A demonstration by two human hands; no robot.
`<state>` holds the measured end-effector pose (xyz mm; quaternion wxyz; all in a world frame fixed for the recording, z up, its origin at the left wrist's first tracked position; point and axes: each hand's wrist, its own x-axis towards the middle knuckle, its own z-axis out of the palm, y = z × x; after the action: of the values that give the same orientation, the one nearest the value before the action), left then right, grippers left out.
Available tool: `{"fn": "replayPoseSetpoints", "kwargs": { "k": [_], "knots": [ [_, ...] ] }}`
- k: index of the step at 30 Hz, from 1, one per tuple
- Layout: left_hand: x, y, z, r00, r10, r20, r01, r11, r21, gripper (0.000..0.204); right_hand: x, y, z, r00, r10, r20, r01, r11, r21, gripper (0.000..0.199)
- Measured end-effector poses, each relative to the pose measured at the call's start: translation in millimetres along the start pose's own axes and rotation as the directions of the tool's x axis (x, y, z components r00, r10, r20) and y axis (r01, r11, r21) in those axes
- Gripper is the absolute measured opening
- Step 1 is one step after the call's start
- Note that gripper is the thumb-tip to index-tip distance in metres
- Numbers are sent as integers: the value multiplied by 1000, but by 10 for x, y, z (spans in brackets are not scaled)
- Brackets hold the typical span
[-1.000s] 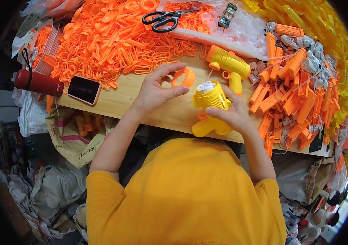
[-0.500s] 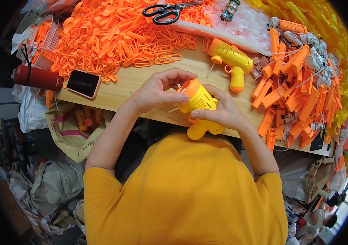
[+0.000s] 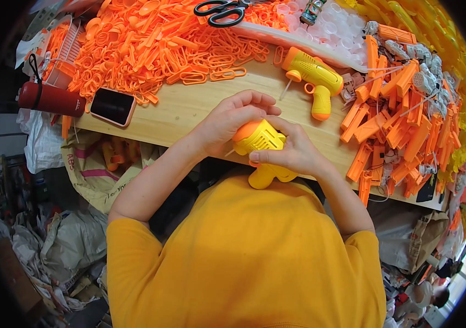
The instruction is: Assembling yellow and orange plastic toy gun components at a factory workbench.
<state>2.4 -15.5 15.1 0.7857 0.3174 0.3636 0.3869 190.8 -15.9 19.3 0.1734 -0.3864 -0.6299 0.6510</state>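
Close to my body, at the table's front edge, I hold a yellow toy gun (image 3: 264, 138) with an orange nose and slotted barrel. My right hand (image 3: 298, 147) is wrapped round the barrel, its thumb lying across the near side. Curled over the orange nose is my left hand (image 3: 238, 117); its palm and thumb side touch the nose, and the fingertips bend toward my right hand. The toy's handle points down toward my shirt. A second yellow toy gun (image 3: 316, 76), with orange ends, lies on the table beyond my right hand.
Orange plastic parts (image 3: 151, 49) are heaped at the back left, with black-handled scissors (image 3: 226, 13) on top. Clear round caps (image 3: 334, 33) fill a tray behind. Orange pieces with wires (image 3: 397, 120) pile up on the right. A phone (image 3: 113, 106) and red flask (image 3: 52, 99) lie left.
My left hand has moved right and closed farther over the orange nose. The toy gun has tilted slightly, still in my right hand.
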Motion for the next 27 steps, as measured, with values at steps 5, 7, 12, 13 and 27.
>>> {"fn": "replayPoseSetpoints", "kwargs": {
  "k": [5, 7, 12, 13, 27],
  "knots": [
    [49, -123, -33, 1000, -10, -28, 11, 999, 53, 41, -7, 23, 40, 993, 107, 51, -116, 966, 230, 58],
    [50, -189, -61, 999, 50, 3, -50, 990, 129, 43, -21, 44, 38, 998, 55, 30, -59, 984, 167, 56],
    [-27, -244, -78, 950, 261, 171, -303, 901, 310, 46, -29, 17, 6, 995, 68, 75, -72, 996, 52, 57],
    [-36, -242, -75, 950, 261, 168, -303, 902, 309, 46, -28, 59, 7, 997, 11, 77, -13, 999, 30, 57],
    [-43, -329, -54, 800, 510, 315, -600, 685, 413, 39, -115, 79, 114, 984, -176, 2, 175, 974, -142, 61]
  ]
}}
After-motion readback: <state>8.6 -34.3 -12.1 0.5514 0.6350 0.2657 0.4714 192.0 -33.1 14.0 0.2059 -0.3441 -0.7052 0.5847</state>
